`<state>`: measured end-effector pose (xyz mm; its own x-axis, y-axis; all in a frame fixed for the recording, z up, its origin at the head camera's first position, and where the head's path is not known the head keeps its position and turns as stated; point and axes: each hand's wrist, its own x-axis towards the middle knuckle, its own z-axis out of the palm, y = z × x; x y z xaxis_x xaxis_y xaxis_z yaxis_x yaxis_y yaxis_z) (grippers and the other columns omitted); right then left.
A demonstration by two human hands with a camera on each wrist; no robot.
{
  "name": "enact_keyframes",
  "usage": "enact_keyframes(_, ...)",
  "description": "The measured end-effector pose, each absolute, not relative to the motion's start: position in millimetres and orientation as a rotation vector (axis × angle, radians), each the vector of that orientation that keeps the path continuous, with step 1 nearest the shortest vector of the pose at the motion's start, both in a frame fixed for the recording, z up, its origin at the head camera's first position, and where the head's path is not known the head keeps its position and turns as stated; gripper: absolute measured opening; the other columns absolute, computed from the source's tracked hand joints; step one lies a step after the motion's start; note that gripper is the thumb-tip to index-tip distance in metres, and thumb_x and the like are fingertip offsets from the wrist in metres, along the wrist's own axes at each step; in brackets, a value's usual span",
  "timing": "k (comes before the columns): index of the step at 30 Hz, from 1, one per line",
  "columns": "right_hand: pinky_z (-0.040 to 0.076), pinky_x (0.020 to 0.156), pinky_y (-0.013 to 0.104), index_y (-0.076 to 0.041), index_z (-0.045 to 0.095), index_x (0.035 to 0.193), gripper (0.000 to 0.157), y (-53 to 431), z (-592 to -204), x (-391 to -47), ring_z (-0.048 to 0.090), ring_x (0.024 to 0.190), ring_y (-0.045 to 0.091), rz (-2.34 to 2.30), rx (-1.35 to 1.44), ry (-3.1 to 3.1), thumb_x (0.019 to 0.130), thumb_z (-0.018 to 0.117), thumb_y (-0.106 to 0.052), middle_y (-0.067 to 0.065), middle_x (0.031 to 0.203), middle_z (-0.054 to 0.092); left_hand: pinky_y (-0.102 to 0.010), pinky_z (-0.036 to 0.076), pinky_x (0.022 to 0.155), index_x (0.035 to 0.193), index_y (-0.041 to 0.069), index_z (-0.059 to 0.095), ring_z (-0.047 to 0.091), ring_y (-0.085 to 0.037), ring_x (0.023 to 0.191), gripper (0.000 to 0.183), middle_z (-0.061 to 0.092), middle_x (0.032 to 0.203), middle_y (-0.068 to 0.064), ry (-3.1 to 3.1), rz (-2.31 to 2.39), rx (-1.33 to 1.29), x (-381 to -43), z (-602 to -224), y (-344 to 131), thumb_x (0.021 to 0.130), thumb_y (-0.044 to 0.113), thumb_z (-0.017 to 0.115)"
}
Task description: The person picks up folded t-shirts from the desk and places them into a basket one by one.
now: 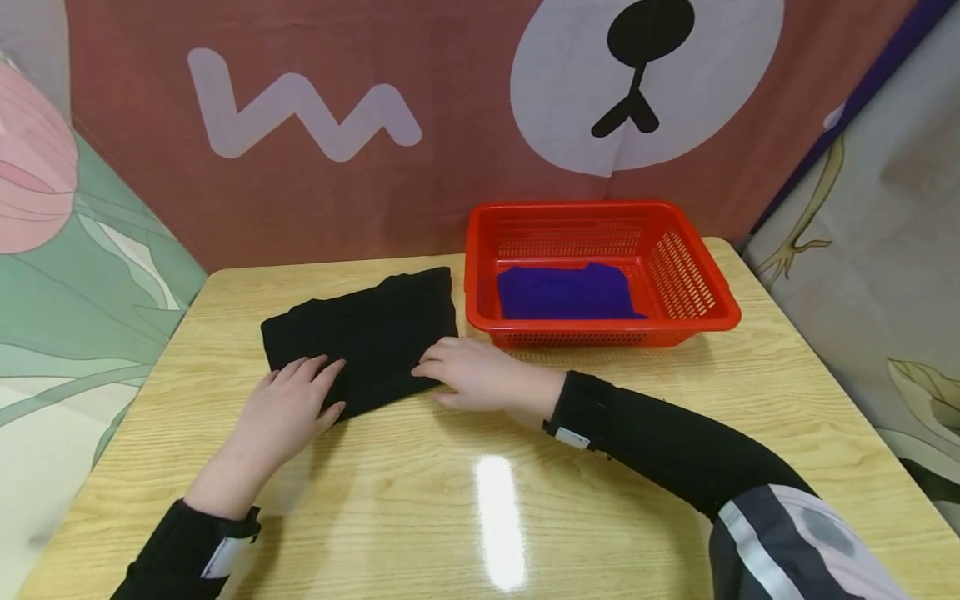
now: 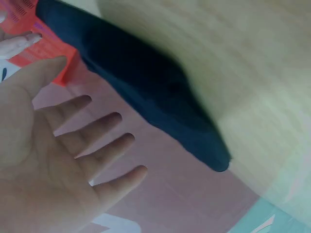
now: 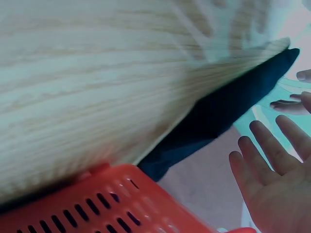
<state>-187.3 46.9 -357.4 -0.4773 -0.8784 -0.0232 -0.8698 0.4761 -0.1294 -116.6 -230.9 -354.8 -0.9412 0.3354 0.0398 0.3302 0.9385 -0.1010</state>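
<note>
A folded black cloth (image 1: 367,333) lies on the wooden table, left of the red basket, its lower edge slanting up to the right. My left hand (image 1: 288,404) is over its lower left corner, fingers spread. In the left wrist view the palm (image 2: 43,150) faces the cloth (image 2: 141,77) with straight fingers and nothing in them. My right hand (image 1: 476,375) is at the lower right corner of the cloth, close to the basket. Its fingers (image 3: 265,145) look straight and slightly apart in the right wrist view, holding nothing.
The red plastic basket (image 1: 585,337) stands at the back right of the table (image 1: 390,517). Inside it, toward the left, lies a folded purple cloth (image 1: 566,293). A brown printed curtain (image 1: 450,192) hangs right behind the table, with patterned fabric (image 1: 862,250) on the right.
</note>
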Motion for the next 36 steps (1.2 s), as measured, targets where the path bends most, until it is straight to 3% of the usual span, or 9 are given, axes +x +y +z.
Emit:
enact_keyframes(14, 0.051, 0.106, 0.035, -0.008, 0.069, 0.133, 0.036, 44, -379, -205, 0.064, 0.118, 0.025, -0.158, -1.527, 2.633, 0.099, 0.07, -0.02, 0.009, 0.126, 0.068, -0.06, 0.049, 0.106, 0.141, -0.002, 0.058, 0.056, -0.05, 0.129, 0.057, 0.056, 0.141, -0.031, -3.156, -0.049, -0.564, -121, -374, -234, 0.094, 0.023, 0.077)
enact_keyframes(24, 0.054, 0.092, 0.031, -0.011, 0.076, 0.122, 0.026, 45, -384, -208, 0.064, 0.1, 0.021, -0.164, -1.607, 2.628, 0.098, 0.069, -0.008, 0.005, 0.11, 0.069, -0.059, 0.052, 0.1, 0.136, 0.0, 0.063, 0.06, -0.05, 0.12, 0.049, 0.058, 0.135, -0.032, -3.129, -0.079, -0.664, -121, -377, -238, 0.092, 0.015, 0.078)
enact_keyframes(36, 0.053, 0.088, 0.028, -0.017, 0.078, 0.119, 0.026, 49, -377, -193, 0.063, 0.099, 0.019, -0.118, -1.585, 2.57, 0.095, 0.073, -0.008, 0.0, 0.104, 0.066, -0.054, 0.057, 0.093, 0.126, 0.002, 0.069, 0.065, -0.044, 0.106, 0.043, 0.064, 0.122, -0.027, -3.051, -0.082, -0.747, -111, -379, -236, 0.086, 0.013, 0.084)
